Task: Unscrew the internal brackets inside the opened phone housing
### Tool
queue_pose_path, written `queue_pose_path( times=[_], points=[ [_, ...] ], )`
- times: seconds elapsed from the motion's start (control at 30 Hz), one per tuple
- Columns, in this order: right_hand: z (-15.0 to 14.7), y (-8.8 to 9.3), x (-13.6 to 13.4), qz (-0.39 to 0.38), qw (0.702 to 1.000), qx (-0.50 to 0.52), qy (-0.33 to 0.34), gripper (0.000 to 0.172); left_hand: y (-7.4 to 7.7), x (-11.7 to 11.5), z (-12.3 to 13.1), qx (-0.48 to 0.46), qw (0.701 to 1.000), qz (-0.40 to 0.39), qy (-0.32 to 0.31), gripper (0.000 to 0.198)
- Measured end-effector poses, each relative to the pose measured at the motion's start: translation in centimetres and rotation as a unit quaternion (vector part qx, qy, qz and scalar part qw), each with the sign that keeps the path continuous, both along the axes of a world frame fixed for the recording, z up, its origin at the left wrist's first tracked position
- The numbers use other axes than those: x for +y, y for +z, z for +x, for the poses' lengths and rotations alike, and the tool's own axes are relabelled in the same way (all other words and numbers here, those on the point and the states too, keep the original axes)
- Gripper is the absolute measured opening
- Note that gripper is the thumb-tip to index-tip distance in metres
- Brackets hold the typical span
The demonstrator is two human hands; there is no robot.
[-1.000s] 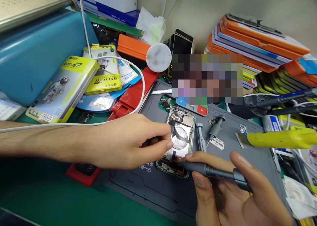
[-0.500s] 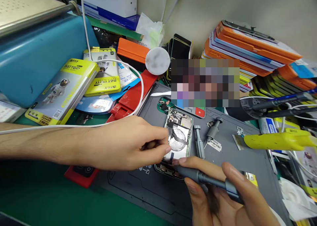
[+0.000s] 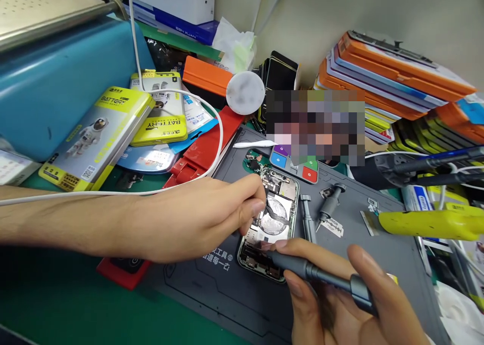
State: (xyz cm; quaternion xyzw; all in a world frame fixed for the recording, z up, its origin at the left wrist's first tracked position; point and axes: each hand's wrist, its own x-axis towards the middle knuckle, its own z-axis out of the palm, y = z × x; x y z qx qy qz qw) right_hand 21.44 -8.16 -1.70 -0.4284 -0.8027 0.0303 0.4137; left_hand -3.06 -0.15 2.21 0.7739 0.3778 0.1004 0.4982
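An opened phone (image 3: 275,267) lies tilted on a dark grey work mat (image 3: 227,304), its inner parts and a round silver disc (image 3: 273,224) exposed. My left hand (image 3: 212,216) is over the phone's left edge, thumb and fingers pinched together; whatever is between them is hidden. My right hand (image 3: 355,304) holds a grey screwdriver (image 3: 328,278) between thumb and fingers, slanted over the phone's lower end. The screwdriver's tip is hard to make out there. Right of the phone rest a second grey screwdriver (image 3: 308,219) and a third one (image 3: 331,204).
A razor blade (image 3: 333,227) lies near the screwdrivers. Yellow battery boxes (image 3: 96,138) and a white cable (image 3: 220,133) are at left. A colour-marked tray (image 3: 279,160) sits behind the phone. A yellow-handled tool (image 3: 427,225) and stacked orange boxes (image 3: 401,78) are at right.
My left hand's fingertips have curled tighter and shifted slightly up along the phone's edge. The right hand keeps its screwdriver at the phone's lower end. The view has shifted slightly.
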Motion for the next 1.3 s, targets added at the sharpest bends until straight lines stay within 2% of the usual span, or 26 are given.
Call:
queue_pose_path(
  times=[0.1, 0.27, 0.4, 0.5, 0.57, 0.7, 0.77, 0.87, 0.97, 1.07, 1.17, 1.23, 1.3],
  points=[
    [0.2, -0.3, -0.5, -0.002, 0.999, 0.043, -0.001, 0.083, -0.1, 0.0, 0.0, 0.0, 1.0, 0.002, -0.005, 0.022],
    [-0.2, -0.4, -0.6, -0.007, 0.998, 0.06, -0.008, 0.08, -0.2, 0.0, 0.1, 0.009, 1.0, 0.005, -0.009, 0.018],
    [-0.1, -0.4, -0.4, -0.002, 0.996, 0.09, 0.007, 0.077, -0.3, 0.0, 0.2, 0.0, 1.0, 0.016, -0.008, 0.02],
    [0.1, -0.3, -0.1, -0.021, 0.997, 0.075, 0.025, 0.08, -0.3, 0.1, 0.2, 0.009, 0.999, 0.033, -0.012, 0.022],
    [0.1, 0.1, 0.3, -0.019, 0.997, 0.053, 0.047, 0.074, -0.3, 0.1, 0.2, 0.02, 0.999, 0.039, -0.02, 0.023],
    [-0.5, 1.1, 1.2, -0.007, 0.996, -0.014, 0.087, 0.039, -0.5, 0.0, 0.3, 0.017, 0.998, 0.05, -0.036, 0.025],
    [-0.9, 1.2, 1.3, 0.006, 0.995, -0.048, 0.086, 0.032, -0.9, -0.2, 0.4, 0.005, 0.998, 0.059, -0.035, 0.026],
    [-1.2, 0.9, 0.9, 0.023, 0.995, 0.01, 0.093, 0.052, -1.6, -0.3, 0.4, -0.018, 0.997, 0.067, -0.026, 0.022],
    [-1.2, 0.5, 0.6, 0.013, 0.996, -0.001, 0.085, 0.065, -2.3, -0.4, 0.3, -0.047, 0.994, 0.089, -0.031, 0.015],
    [-1.1, 0.6, 0.7, 0.034, 0.997, -0.012, 0.064, 0.067, -2.6, -0.3, 0.1, -0.067, 0.991, 0.109, -0.043, 0.012],
    [-0.9, 0.4, 0.7, 0.033, 0.997, 0.005, 0.071, 0.06, -2.6, -0.2, 0.0, -0.071, 0.99, 0.112, -0.047, 0.013],
    [-0.8, 0.1, 0.5, 0.022, 0.997, 0.028, 0.064, 0.065, -2.5, -0.1, 0.0, -0.069, 0.99, 0.111, -0.047, 0.015],
    [-0.9, -0.3, 0.2, -0.003, 0.997, 0.065, 0.029, 0.074, -2.4, -0.1, 0.1, -0.07, 0.99, 0.109, -0.052, 0.017]
  ],
)
